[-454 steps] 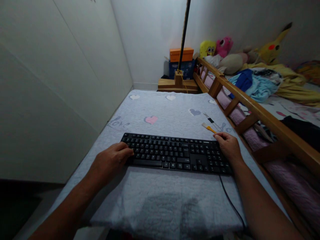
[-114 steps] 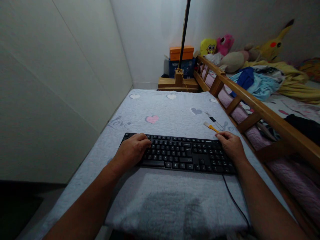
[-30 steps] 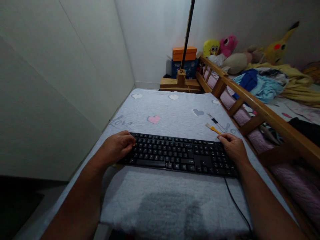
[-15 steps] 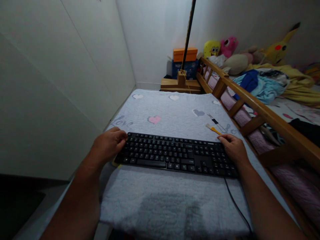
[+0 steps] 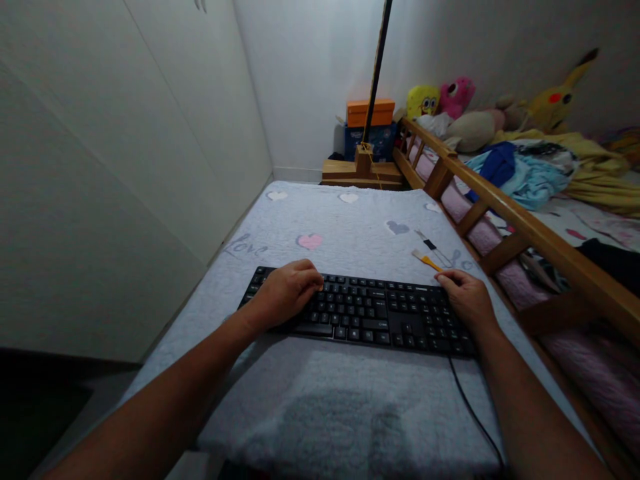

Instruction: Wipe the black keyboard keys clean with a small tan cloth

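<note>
A black keyboard point(image 5: 370, 317) lies across a pale quilted cover point(image 5: 345, 213) printed with hearts. My left hand point(image 5: 286, 293) rests on the left half of the keys, its fingers curled down; whatever may be under them is hidden. My right hand point(image 5: 467, 300) grips the keyboard's far right corner with its fingers bent over the edge. Just beyond that hand lie a small brush with an orange handle point(image 5: 425, 259) and a thin black tool point(image 5: 430, 243).
The keyboard's cable point(image 5: 475, 420) runs off the near edge at the right. A wooden bed rail point(image 5: 505, 210) borders the right side, with clothes and plush toys point(image 5: 440, 100) behind it. An orange box point(image 5: 370, 112) and a dark pole point(image 5: 376, 67) stand at the far end. White walls close the left.
My left hand has slid right, from the keyboard's left end onto the keys. A yellowish scrap seen by that hand half a second ago is out of sight. The right hand stayed.
</note>
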`<state>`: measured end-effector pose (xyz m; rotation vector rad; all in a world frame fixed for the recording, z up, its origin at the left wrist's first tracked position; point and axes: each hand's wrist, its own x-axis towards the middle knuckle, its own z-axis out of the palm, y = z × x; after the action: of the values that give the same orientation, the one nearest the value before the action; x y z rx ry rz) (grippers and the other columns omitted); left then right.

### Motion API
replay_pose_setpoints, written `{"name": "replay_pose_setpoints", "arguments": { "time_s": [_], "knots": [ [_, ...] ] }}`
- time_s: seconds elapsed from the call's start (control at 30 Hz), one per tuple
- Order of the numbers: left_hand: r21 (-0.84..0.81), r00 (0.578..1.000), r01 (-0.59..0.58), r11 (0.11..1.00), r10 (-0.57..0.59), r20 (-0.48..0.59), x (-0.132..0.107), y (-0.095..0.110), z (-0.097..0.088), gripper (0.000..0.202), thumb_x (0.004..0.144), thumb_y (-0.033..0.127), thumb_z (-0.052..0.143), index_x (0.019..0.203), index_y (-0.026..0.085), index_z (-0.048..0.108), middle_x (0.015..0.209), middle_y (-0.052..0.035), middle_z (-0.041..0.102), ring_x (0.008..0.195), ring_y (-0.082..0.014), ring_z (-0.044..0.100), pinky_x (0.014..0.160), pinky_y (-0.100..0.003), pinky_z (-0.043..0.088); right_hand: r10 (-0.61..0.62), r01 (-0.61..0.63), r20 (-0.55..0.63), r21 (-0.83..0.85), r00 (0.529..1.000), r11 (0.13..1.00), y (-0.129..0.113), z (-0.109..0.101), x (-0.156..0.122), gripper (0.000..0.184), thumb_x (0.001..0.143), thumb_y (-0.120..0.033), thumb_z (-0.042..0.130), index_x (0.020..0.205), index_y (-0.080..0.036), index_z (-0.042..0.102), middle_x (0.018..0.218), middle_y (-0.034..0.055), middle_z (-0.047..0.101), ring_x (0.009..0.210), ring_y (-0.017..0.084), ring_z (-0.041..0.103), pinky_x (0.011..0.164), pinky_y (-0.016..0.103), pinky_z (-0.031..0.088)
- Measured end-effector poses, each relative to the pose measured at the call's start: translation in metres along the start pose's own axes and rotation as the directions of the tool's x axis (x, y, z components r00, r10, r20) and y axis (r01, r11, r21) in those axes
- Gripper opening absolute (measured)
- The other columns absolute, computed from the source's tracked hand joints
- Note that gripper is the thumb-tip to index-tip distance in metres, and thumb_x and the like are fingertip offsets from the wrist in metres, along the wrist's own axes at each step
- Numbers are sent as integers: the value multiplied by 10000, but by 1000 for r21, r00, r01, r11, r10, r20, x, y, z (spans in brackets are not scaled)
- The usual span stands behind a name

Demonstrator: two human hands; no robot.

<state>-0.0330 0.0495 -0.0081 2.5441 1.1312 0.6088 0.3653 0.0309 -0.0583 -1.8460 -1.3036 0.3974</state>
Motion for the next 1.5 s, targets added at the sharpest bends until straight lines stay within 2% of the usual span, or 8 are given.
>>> {"name": "replay_pose_setpoints", "arguments": {
  "time_s": [0.2,0.33,0.67,1.27,1.37,1.5],
  "knots": [
    [55,999,-42,998,42,-8,5,-4,15,155,931,162,548,889,184,696,906,-47,666,832,-169,625,762,-289,500,3,-3,2,11,1000,1000,1,1,0,325,690,-495,622,749,-194,731,784,59,732,789,253,651,800,361,475],
    [69,999,-38,997,38,9,5,-6,17,156,943,196,555,896,180,703,908,-53,673,826,-173,620,752,-293,495,-8,8,-8,6,1000,1000,0,1,0,314,686,-483,619,742,-195,731,774,58,732,778,249,647,796,358,478],
    [218,995,12,976,-34,96,4,-2,8,306,980,223,434,892,196,725,926,-61,683,883,-194,616,788,-312,484,-8,8,-16,11,1000,1000,-3,0,-1,295,682,-472,629,724,-197,726,749,53,730,763,248,647,762,349,480],
    [287,977,191,939,-211,40,-14,-23,-11,312,960,262,436,890,188,732,944,-73,681,855,-216,625,734,-315,474,-8,8,-8,11,1000,1000,0,1,-1,321,695,-487,627,748,-190,734,774,58,737,774,249,650,773,357,468],
    [252,984,173,952,-180,3,-14,-21,-8,292,961,266,452,896,188,725,935,-69,679,832,-201,624,732,-308,483,-25,25,-7,15,1000,1000,0,1,0,307,698,-480,625,739,-194,730,751,49,731,754,242,646,757,348,471],
    [197,998,57,979,-52,-28,-7,-11,5,272,980,256,461,902,192,713,917,-59,677,839,-181,621,772,-302,492,-31,31,-13,7,999,999,-1,1,-1,303,698,-478,626,729,-195,729,733,47,728,735,237,642,728,339,475]
  ]
}}
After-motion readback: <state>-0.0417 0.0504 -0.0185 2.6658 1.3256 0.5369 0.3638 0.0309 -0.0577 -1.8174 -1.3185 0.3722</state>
